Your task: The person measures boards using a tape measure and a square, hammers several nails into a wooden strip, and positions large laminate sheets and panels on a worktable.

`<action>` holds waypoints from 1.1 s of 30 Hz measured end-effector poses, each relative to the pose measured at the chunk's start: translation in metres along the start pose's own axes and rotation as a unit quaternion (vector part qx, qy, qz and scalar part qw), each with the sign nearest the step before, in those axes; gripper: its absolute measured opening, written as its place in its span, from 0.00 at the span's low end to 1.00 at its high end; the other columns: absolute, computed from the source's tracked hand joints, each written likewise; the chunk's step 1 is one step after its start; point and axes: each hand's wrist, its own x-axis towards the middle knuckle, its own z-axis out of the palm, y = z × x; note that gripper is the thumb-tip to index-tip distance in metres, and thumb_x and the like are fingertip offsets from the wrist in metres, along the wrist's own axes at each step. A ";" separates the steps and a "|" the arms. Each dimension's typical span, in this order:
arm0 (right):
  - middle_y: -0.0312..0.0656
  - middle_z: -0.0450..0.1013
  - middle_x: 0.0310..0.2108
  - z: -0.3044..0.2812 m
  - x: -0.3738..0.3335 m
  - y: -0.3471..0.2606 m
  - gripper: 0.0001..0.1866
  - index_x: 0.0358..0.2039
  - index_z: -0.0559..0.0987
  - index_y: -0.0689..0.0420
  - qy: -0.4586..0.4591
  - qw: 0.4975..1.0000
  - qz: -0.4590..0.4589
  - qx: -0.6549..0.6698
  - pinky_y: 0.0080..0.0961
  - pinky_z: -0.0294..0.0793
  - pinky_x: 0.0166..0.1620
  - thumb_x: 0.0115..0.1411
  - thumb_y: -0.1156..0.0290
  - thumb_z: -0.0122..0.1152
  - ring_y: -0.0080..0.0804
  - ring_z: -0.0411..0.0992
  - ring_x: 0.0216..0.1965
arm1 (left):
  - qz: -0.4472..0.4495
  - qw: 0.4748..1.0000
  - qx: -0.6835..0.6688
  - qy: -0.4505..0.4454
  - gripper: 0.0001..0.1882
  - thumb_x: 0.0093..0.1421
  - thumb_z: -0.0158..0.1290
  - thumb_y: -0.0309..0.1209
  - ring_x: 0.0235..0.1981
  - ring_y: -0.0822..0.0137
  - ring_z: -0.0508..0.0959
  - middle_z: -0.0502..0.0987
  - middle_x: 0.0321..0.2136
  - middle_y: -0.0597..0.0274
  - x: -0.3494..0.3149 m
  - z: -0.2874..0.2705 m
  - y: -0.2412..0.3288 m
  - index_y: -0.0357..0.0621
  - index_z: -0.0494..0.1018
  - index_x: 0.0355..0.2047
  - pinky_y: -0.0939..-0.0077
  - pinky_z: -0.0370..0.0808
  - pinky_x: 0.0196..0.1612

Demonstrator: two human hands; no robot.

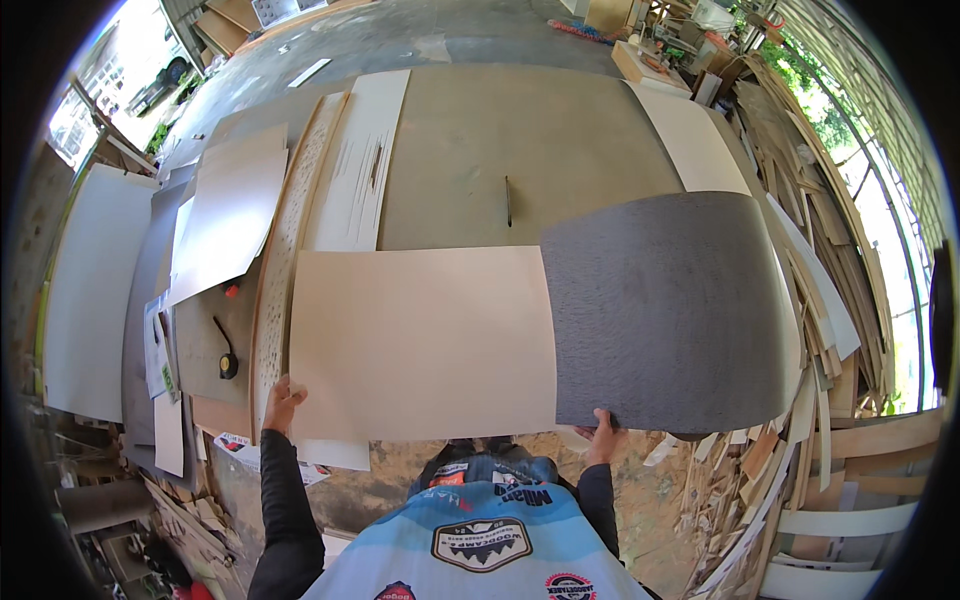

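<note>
A large beige sheet point(425, 345) lies along the near edge of the work table. My left hand point(284, 402) pinches its near left corner. Against its right end is a dark grey textured sheet point(670, 310), bowed and drooping at its right side; whether it overlaps the beige one or is joined to it, I cannot tell. With the thumb on top, my right hand point(603, 436) grips the near edge of the grey sheet close to that meeting line; the other fingers are mostly hidden. A thin dark tool point(508, 202) rests on the table beyond the sheets.
White panels point(355, 170) and a long speckled strip point(300, 195) lie to the left, with a tape measure point(228, 363) and a glossy pale sheet point(230, 215). At far right are stacked wood offcuts point(820, 200). Another white panel point(690, 135) lies beyond the grey sheet.
</note>
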 end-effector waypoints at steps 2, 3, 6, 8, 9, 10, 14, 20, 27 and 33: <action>0.44 0.71 0.43 -0.002 -0.001 0.002 0.24 0.47 0.69 0.63 -0.033 0.999 0.015 -0.017 0.33 0.82 0.28 0.54 0.65 0.67 0.34 0.74 0.36 | -0.024 0.989 0.137 0.044 0.21 0.50 0.60 0.21 0.41 0.68 0.78 0.80 0.38 0.59 0.008 -0.006 -0.016 0.35 0.72 0.46 0.74 0.74 0.44; 0.42 0.72 0.43 -0.007 0.003 0.004 0.24 0.46 0.71 0.62 -0.044 0.998 0.022 -0.039 0.32 0.81 0.30 0.54 0.64 0.68 0.32 0.73 0.38 | -0.036 0.976 0.205 0.068 0.20 0.49 0.61 0.22 0.39 0.67 0.79 0.80 0.36 0.57 0.010 -0.011 -0.027 0.34 0.73 0.44 0.73 0.75 0.42; 0.37 0.73 0.44 -0.018 0.017 0.008 0.24 0.46 0.74 0.59 0.004 0.996 -0.001 -0.091 0.35 0.76 0.40 0.53 0.61 0.71 0.30 0.72 0.42 | 0.046 0.932 0.317 0.170 0.24 0.46 0.64 0.24 0.38 0.52 0.81 0.80 0.35 0.45 0.020 0.002 -0.054 0.32 0.71 0.44 0.65 0.76 0.42; 0.36 0.73 0.47 0.001 0.002 -0.004 0.23 0.46 0.75 0.58 0.046 0.994 0.000 -0.095 0.43 0.67 0.52 0.54 0.61 0.71 0.31 0.70 0.47 | 0.032 0.913 0.359 0.192 0.27 0.45 0.65 0.23 0.40 0.48 0.79 0.80 0.37 0.44 0.008 0.014 -0.035 0.33 0.70 0.47 0.63 0.75 0.45; 0.37 0.73 0.47 0.002 0.002 -0.007 0.24 0.46 0.75 0.58 0.043 0.996 -0.003 -0.073 0.44 0.67 0.52 0.54 0.61 0.71 0.32 0.70 0.48 | 0.003 0.911 0.364 0.195 0.30 0.45 0.65 0.22 0.43 0.46 0.78 0.79 0.40 0.43 0.007 0.019 -0.023 0.34 0.68 0.50 0.62 0.74 0.47; 0.38 0.73 0.48 -0.003 0.006 -0.009 0.24 0.46 0.74 0.59 0.045 0.998 -0.006 -0.051 0.44 0.67 0.52 0.54 0.61 0.71 0.33 0.70 0.49 | -0.026 0.909 0.369 0.193 0.32 0.45 0.65 0.22 0.45 0.44 0.77 0.78 0.43 0.41 0.007 0.026 -0.014 0.35 0.67 0.52 0.61 0.74 0.50; 0.44 0.73 0.49 -0.005 0.005 -0.019 0.22 0.46 0.75 0.64 0.049 0.999 -0.008 -0.005 0.38 0.70 0.50 0.56 0.64 0.70 0.37 0.71 0.50 | 0.029 0.845 0.503 0.182 0.48 0.41 0.63 0.18 0.61 0.39 0.62 0.58 0.61 0.37 0.001 0.049 0.026 0.45 0.55 0.64 0.56 0.65 0.60; 0.43 0.75 0.42 -0.001 0.004 -0.010 0.17 0.45 0.77 0.65 0.035 0.998 -0.028 0.039 0.35 0.74 0.44 0.58 0.70 0.67 0.35 0.73 0.43 | 0.141 0.734 0.650 -0.139 0.67 0.31 0.67 0.23 0.68 0.34 0.46 0.38 0.68 0.30 0.036 0.073 0.050 0.55 0.42 0.71 0.48 0.57 0.66; 0.43 0.75 0.42 -0.012 -0.003 -0.015 0.20 0.48 0.75 0.65 -0.001 0.998 0.059 0.032 0.37 0.77 0.44 0.57 0.72 0.67 0.37 0.75 0.41 | 0.000 0.714 0.674 -0.191 0.88 0.14 0.79 0.47 0.66 0.23 0.41 0.33 0.66 0.24 0.066 0.086 0.072 0.48 0.31 0.70 0.33 0.56 0.62; 0.44 0.75 0.41 -0.012 0.007 0.011 0.17 0.44 0.76 0.64 0.010 0.994 0.065 0.088 0.39 0.78 0.45 0.57 0.71 0.68 0.38 0.75 0.41 | 0.006 0.707 0.689 -0.156 0.91 0.09 0.79 0.51 0.64 0.18 0.40 0.32 0.66 0.21 0.089 0.070 0.055 0.45 0.30 0.70 0.31 0.59 0.60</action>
